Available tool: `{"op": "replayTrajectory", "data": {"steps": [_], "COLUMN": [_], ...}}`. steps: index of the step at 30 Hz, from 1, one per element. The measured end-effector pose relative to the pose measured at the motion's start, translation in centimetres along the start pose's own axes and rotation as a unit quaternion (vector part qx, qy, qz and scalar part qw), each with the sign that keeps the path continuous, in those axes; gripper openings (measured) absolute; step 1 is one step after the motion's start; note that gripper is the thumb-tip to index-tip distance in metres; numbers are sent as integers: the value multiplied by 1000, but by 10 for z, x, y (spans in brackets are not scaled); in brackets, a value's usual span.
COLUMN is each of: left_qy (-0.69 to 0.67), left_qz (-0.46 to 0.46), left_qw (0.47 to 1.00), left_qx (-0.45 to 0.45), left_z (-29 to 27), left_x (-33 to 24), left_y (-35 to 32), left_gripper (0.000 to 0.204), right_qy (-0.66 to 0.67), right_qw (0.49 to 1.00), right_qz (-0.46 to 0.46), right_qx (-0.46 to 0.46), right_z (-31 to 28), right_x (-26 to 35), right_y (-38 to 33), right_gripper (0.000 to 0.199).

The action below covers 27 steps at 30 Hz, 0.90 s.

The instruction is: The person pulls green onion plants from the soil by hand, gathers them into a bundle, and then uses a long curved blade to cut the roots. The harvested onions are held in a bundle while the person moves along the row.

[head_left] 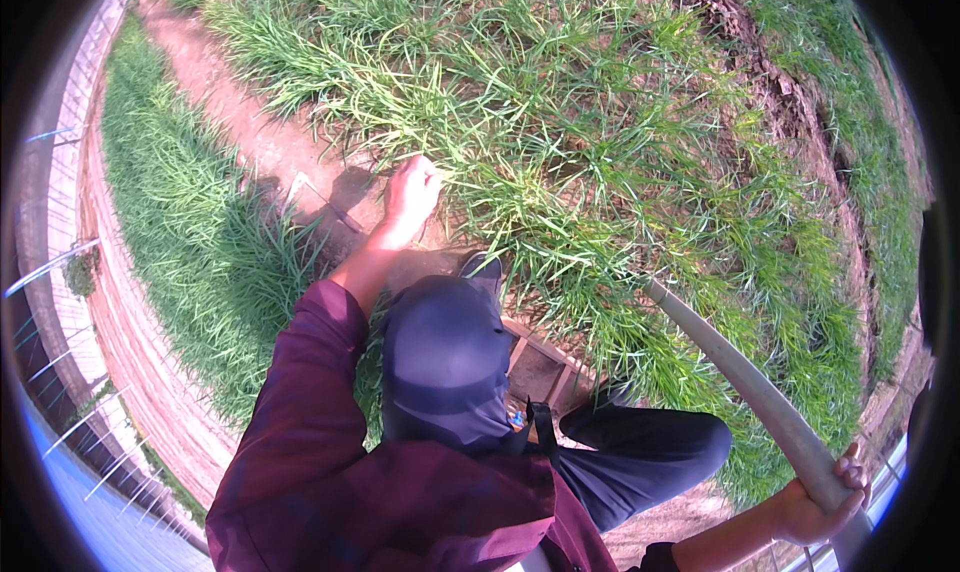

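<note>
Beside the thick clump of long green grass (560, 172), on its near-left edge, the person's left hand (412, 194) is closed into a tight fist around a gathered bunch of blades, its grip fully shut, low down near where the stems meet the reddish soil; gripping there likely bunches the stems together and keeps them taut. Below and to the right of that same clump, the right hand (822, 500) wraps its grip firmly round the end of a long, pale, curved handle (745, 377), fingers closed over it. The handle runs up and leftwards from the hand and vanishes among the grass blades, so whatever head or blade it carries is hidden; its angle suggests the working end sits near the base of the growth. The person crouches just this side of the clump, dark trousers (640, 452) bent at the knee, maroon sleeve (300, 392) stretched towards it, which brings both hands down to ground level. A bare dirt path (250, 132) runs left of the clump, with another strip of grass (170, 202) beyond it. A small wooden frame (540, 367) lies by the feet, nearer the person than the clump.
</note>
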State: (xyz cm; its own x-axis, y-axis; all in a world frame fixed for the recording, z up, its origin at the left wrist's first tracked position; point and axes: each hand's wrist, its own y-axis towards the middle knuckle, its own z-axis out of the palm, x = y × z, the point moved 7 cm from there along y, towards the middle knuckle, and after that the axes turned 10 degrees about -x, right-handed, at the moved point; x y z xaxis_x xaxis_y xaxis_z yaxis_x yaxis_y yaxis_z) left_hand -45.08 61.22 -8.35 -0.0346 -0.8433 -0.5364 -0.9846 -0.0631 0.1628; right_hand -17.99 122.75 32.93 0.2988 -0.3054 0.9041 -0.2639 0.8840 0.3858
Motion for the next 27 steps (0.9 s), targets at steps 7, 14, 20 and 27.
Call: {"op": "replayTrajectory", "data": {"steps": [7,14,20,27], "left_qy": [-49,-394,-139,-125], "left_qz": [-17,-221,-159,-13], "left_qw": [999,884,941,986], "left_qx": [-4,117,263,111], "left_z": [4,-6,-11,-14], "left_x": [10,5,78,73], "left_y": [-2,-18,-103,-119], "left_gripper": [14,9,14,18], "right_qy": [6,1,-3,-11], "right_qw": [1000,1000,1000,1000], "right_qz": [0,-7,1,5], "right_qx": [-1,2,0,-7], "right_z": [-5,-2,1,4], "right_x": [-2,1,-4,-7], "right_y": [3,0,1,3], "right_gripper": [17,17,21,24]}}
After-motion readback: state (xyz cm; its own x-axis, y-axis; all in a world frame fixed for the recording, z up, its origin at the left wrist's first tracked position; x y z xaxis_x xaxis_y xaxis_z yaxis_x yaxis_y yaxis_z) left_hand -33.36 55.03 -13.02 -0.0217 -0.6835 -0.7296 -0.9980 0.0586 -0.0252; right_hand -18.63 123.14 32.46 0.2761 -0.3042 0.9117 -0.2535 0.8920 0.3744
